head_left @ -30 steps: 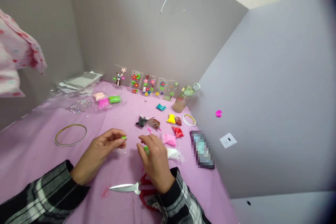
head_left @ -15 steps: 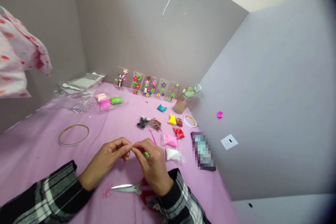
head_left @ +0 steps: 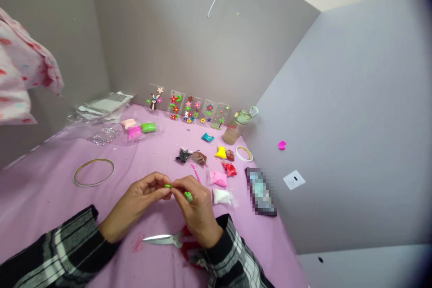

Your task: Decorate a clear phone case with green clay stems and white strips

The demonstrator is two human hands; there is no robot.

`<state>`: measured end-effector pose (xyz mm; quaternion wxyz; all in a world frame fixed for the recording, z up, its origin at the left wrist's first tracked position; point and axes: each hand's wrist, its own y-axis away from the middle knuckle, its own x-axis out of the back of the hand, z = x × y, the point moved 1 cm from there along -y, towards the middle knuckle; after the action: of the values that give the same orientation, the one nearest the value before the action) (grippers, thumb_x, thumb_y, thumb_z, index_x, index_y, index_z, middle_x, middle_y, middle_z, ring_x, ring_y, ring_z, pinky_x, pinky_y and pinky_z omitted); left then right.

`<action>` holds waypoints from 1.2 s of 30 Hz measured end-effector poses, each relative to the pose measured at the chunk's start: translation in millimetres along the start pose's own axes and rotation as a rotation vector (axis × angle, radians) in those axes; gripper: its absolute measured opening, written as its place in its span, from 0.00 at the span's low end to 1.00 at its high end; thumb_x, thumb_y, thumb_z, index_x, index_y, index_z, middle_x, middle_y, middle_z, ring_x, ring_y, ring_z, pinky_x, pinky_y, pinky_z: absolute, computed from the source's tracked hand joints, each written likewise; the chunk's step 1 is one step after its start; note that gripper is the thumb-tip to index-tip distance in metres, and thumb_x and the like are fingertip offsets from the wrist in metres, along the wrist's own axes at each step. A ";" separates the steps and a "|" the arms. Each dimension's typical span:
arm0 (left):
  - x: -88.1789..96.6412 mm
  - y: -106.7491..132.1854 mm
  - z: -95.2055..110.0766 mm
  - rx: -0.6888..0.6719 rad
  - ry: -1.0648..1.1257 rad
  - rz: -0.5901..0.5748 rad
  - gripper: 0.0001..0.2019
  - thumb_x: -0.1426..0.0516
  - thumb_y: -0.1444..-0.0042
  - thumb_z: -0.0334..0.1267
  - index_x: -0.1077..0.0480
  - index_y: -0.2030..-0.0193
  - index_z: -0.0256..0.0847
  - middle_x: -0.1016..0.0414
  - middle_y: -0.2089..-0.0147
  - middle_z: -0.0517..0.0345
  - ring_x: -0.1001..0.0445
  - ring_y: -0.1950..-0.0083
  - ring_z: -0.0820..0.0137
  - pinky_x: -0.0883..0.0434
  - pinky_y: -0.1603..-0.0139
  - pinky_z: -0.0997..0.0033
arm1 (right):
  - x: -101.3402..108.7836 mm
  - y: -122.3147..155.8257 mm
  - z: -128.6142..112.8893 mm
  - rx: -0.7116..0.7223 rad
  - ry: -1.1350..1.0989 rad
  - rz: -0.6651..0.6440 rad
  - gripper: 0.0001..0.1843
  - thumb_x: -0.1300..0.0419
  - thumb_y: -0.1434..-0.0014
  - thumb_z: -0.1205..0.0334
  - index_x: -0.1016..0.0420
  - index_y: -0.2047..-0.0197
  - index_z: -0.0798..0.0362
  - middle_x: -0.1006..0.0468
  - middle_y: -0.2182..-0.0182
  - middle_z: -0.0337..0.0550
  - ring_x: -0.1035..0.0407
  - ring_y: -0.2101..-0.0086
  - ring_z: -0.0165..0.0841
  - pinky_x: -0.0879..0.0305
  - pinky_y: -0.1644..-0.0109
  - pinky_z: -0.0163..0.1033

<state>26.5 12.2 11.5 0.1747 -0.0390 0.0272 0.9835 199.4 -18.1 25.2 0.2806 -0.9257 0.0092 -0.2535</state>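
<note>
My left hand [head_left: 145,195] and my right hand [head_left: 195,202] meet at the fingertips above the pink cloth. Between them is a small piece of bright green clay [head_left: 168,186], pinched from both sides. A larger lump of green clay [head_left: 188,196] is tucked in the curled fingers of my right hand. Partly under my right wrist lie scissors [head_left: 165,240] with red handles, blades pointing left. Just beyond my right hand is a thin pink modelling tool [head_left: 195,173], its lower end hidden by the hand.
Clay packets lie to the right, among them white [head_left: 222,196], light pink [head_left: 218,178] and red [head_left: 229,169]. Decorated clear phone cases [head_left: 175,105] lean on the back wall beside a jar [head_left: 236,128]. A bangle [head_left: 94,172] lies left, a phone [head_left: 261,191] at the right edge.
The fingertips have shifted slightly, and more of the small green piece shows between them. More of the green lump in my right hand is visible too. The scissors stay put.
</note>
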 end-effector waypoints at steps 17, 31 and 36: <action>110.0 -2.4 15.6 -0.139 -0.651 0.320 0.14 0.34 0.52 0.56 0.24 0.69 0.49 0.21 0.65 0.57 0.27 0.58 0.56 0.34 0.57 0.67 | -7.2 8.7 -1.8 -0.060 0.125 -0.516 0.09 0.36 0.35 0.73 0.19 0.59 0.50 0.20 0.63 0.40 0.25 0.62 0.33 0.32 0.57 0.35; 102.6 23.9 24.8 -0.081 -0.544 0.122 0.16 0.43 0.39 0.59 0.27 0.61 0.49 0.22 0.62 0.61 0.23 0.57 0.60 0.29 0.54 0.71 | 2.8 1.9 -6.7 -0.104 -0.018 -0.141 0.06 0.39 0.32 0.69 0.21 0.61 0.52 0.21 0.67 0.40 0.28 0.67 0.30 0.35 0.61 0.33; 49.1 47.8 27.9 -0.161 -0.452 0.042 0.11 0.40 0.37 0.53 0.27 0.63 0.49 0.25 0.64 0.65 0.24 0.59 0.66 0.29 0.55 0.77 | -12.7 8.2 -29.1 0.044 -0.019 -0.035 0.08 0.35 0.31 0.58 0.21 0.58 0.54 0.22 0.67 0.41 0.28 0.69 0.31 0.34 0.63 0.35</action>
<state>-37.8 -14.0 37.0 0.1522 0.1687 -0.0905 0.9696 175.5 -37.9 35.8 0.2965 -0.9217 -0.0153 -0.2496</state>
